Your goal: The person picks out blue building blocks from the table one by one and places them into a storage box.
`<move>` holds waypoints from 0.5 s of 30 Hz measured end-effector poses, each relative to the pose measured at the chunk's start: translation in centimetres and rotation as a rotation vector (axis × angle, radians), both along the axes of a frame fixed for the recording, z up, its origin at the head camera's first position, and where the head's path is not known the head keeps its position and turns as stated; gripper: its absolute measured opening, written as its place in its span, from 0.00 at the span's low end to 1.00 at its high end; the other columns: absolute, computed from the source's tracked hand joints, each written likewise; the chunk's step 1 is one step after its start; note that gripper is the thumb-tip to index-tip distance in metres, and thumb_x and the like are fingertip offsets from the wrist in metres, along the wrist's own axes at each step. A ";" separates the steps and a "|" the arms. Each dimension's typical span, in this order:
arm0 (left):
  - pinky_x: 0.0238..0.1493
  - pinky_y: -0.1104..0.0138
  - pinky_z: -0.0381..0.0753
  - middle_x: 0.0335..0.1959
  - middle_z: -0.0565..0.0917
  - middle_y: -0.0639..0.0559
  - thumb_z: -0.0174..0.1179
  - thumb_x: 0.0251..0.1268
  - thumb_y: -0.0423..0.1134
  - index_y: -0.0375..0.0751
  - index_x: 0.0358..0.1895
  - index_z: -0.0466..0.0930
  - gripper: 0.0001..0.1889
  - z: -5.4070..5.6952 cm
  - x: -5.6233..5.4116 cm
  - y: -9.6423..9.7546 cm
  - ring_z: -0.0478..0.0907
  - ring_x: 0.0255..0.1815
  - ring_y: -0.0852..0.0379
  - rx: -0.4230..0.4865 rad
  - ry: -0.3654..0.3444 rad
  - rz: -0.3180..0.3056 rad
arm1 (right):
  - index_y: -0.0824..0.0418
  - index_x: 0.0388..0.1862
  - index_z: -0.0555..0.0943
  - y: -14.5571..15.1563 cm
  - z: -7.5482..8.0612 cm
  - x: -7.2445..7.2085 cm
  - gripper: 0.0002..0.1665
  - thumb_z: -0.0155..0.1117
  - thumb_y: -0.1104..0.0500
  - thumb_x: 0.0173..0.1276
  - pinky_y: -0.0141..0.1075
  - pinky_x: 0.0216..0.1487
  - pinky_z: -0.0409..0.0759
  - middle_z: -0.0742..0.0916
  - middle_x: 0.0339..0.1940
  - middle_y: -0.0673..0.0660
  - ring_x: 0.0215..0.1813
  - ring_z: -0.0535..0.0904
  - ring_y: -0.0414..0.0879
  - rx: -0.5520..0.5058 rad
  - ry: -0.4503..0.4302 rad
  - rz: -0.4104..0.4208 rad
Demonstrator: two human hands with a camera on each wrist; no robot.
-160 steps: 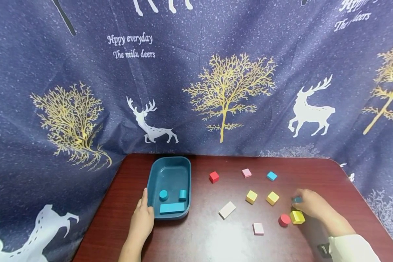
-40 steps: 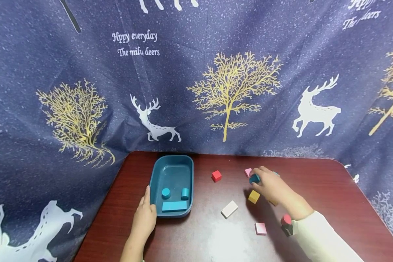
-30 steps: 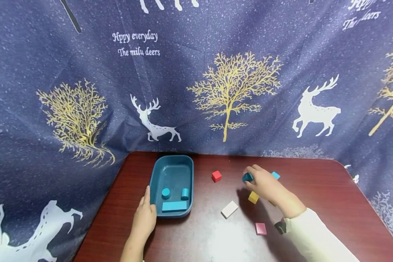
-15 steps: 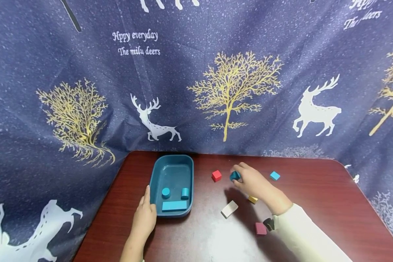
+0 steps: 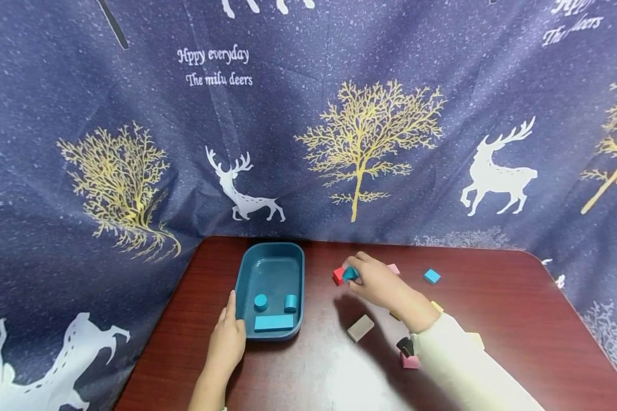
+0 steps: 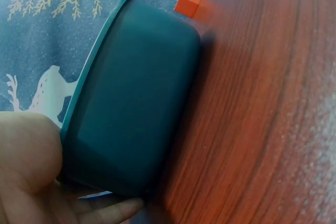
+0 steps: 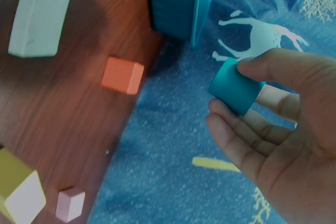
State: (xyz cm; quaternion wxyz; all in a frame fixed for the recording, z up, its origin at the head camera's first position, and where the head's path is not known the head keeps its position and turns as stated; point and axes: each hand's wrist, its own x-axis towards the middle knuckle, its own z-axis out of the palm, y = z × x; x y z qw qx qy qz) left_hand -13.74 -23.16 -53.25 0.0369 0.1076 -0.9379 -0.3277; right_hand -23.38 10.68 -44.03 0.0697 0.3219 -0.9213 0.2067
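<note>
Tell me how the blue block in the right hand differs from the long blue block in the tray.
The held block is short; the long block is a stretched bar.
The held block has a curved side, while the long block looks flat-sided.
The held block is pinched in the right hand; the long block lies in the tray.
Both are blue.

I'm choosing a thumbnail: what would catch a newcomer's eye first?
The blue deer-and-tree cloth behind the table dominates. On the table's left sits a teal tray holding three blue blocks, the left grip touching it. Further right, the right grip holds a round blue block.
</note>
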 end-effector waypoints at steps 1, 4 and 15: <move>0.40 0.48 0.77 0.70 0.69 0.25 0.43 0.69 0.29 0.35 0.81 0.48 0.36 0.0 0.0 0.0 0.70 0.29 0.48 0.000 0.002 0.000 | 0.62 0.45 0.81 -0.2 0.0 0.0 0.15 0.70 0.65 0.56 0.36 0.38 0.78 0.80 0.37 0.54 0.34 0.73 0.42 -0.004 0.007 0.007; 0.41 0.46 0.78 0.70 0.68 0.25 0.43 0.69 0.29 0.35 0.81 0.49 0.36 0.1 0.0 0.0 0.71 0.29 0.47 -0.001 0.006 0.003 | 0.59 0.43 0.81 -0.9 0.0 0.0 0.14 0.70 0.65 0.56 0.37 0.39 0.78 0.81 0.38 0.54 0.36 0.75 0.42 -0.017 0.016 0.028; 0.35 0.51 0.76 0.71 0.68 0.26 0.43 0.70 0.29 0.37 0.82 0.48 0.36 0.2 0.1 0.0 0.69 0.26 0.49 0.001 -0.007 0.007 | 0.61 0.48 0.82 -3.2 -0.1 -0.1 0.18 0.70 0.63 0.58 0.41 0.45 0.82 0.82 0.41 0.55 0.37 0.79 0.45 0.006 -0.010 0.078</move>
